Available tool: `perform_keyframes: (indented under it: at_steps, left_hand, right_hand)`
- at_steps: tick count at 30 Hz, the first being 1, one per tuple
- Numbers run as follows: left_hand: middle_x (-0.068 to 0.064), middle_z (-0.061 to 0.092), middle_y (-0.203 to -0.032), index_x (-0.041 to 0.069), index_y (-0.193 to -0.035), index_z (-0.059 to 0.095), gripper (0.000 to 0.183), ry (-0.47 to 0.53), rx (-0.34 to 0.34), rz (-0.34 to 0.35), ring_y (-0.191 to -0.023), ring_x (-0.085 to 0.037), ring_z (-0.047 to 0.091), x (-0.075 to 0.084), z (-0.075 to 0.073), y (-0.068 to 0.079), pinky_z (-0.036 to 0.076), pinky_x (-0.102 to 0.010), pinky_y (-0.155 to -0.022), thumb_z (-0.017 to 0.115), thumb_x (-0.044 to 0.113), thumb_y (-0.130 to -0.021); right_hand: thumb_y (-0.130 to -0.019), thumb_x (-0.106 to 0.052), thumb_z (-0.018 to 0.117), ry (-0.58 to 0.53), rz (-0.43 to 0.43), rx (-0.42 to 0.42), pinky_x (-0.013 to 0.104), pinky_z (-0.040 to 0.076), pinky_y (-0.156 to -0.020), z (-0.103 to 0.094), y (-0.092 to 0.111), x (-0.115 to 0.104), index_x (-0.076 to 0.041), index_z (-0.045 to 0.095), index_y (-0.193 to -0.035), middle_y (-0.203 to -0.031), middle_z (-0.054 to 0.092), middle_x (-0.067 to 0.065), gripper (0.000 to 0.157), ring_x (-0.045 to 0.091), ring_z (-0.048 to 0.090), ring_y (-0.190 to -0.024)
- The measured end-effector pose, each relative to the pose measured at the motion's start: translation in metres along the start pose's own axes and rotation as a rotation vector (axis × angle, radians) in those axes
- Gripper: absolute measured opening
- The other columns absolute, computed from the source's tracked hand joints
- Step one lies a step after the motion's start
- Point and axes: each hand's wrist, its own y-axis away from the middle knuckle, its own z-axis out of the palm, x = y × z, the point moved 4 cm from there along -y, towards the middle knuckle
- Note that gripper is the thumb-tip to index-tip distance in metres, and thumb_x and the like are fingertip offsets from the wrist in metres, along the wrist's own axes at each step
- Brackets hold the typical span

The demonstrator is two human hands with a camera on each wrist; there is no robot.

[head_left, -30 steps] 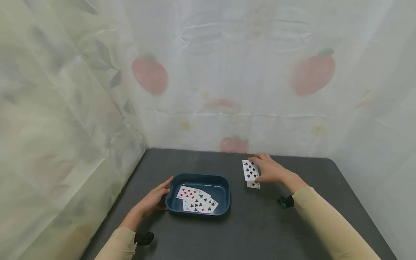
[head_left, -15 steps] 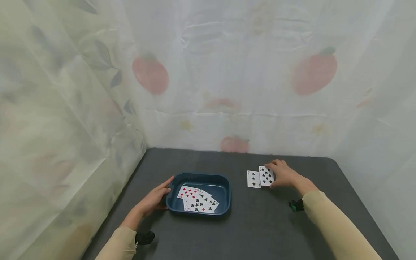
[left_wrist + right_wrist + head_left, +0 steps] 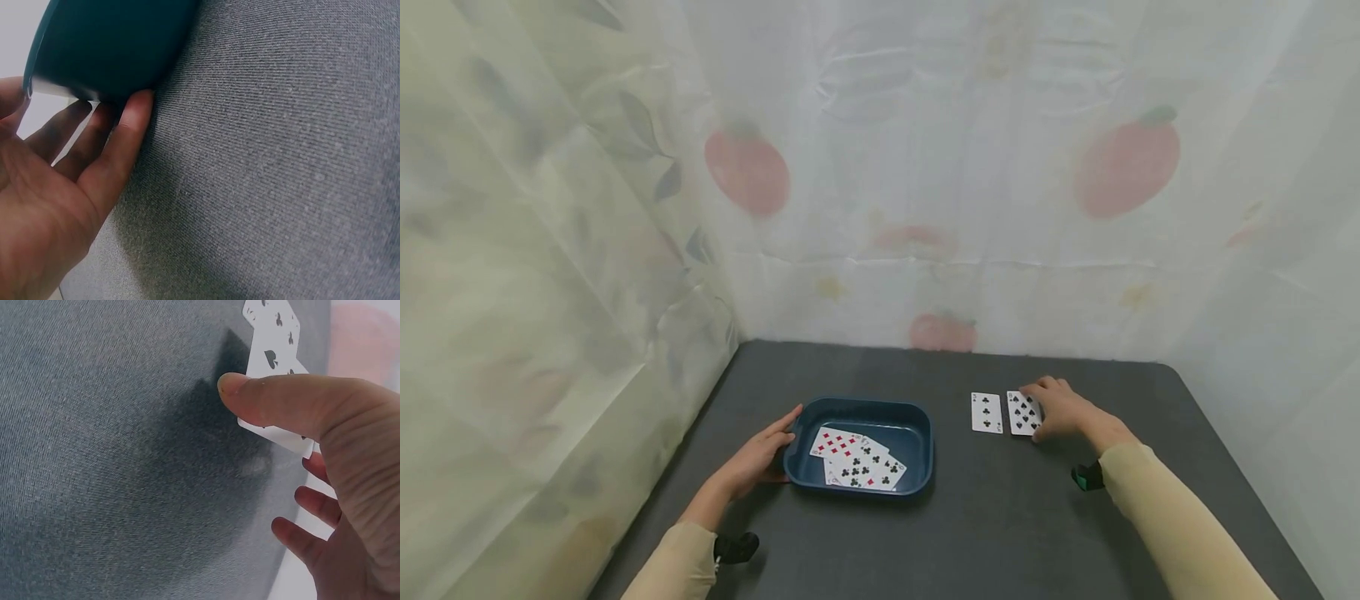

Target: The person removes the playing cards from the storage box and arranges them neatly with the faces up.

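Note:
My right hand point(image 3: 1062, 410) pinches a spade playing card point(image 3: 1021, 413) at its right side, over the table's far right part. In the right wrist view the thumb point(image 3: 269, 400) lies across this card point(image 3: 275, 434), and the other fingers are partly hidden behind it. Left of it, with a narrow gap, a three of clubs point(image 3: 986, 412) lies face up. My left hand point(image 3: 752, 462) holds the left end of a dark blue tray point(image 3: 917, 492); in the left wrist view its fingers point(image 3: 134, 112) touch the tray's outer wall point(image 3: 112, 50). Several overlapping cards point(image 3: 859, 460), diamonds and clubs, lie inside the tray.
The dark grey table point(image 3: 955, 533) has its far edge against a white curtain point(image 3: 880, 308) with fruit prints. Another patterned curtain point(image 3: 587, 333) hangs close along the left side.
My right hand has moved right and slightly towards me with the spade card, off the three of clubs, which now shows whole. The left hand and tray stay in place.

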Motion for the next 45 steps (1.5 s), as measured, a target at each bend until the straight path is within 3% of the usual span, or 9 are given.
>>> perform_keyframes:
  at_steps: [21,37,45]
  left_hand:
    - [-0.012,0.017,-0.168,0.038,-0.162,0.029,0.056,-0.02,0.032,-0.002,-0.137,-0.041,0.037,-0.001,0.002,0.004,0.057,-0.051,-0.078,0.043,0.024,-0.11]
    - [-0.016,0.015,-0.169,0.037,-0.163,0.028,0.057,-0.028,0.02,0.013,-0.136,-0.042,0.037,-0.003,0.003,0.002,0.057,-0.05,-0.078,0.044,0.024,-0.11]
    - [-0.012,0.016,-0.169,0.04,-0.161,0.03,0.056,-0.018,0.027,0.01,-0.138,-0.041,0.036,-0.003,0.003,0.0,0.057,-0.05,-0.078,0.044,0.023,-0.11]
  right_hand:
    - [-0.074,-0.015,0.09,-0.031,0.086,-0.081,0.066,0.039,-0.097,0.012,-0.005,0.017,0.0,0.053,-0.145,-0.143,0.041,0.033,0.082,0.052,0.038,-0.128]
    - [-0.073,-0.011,0.09,-0.038,0.099,-0.081,0.066,0.041,-0.095,0.005,0.0,0.015,0.001,0.055,-0.143,-0.139,0.042,0.034,0.079,0.053,0.039,-0.125]
    - [-0.073,-0.012,0.09,-0.046,0.114,-0.079,0.067,0.041,-0.095,0.008,-0.001,0.017,-0.001,0.054,-0.145,-0.142,0.041,0.032,0.081,0.052,0.038,-0.127]
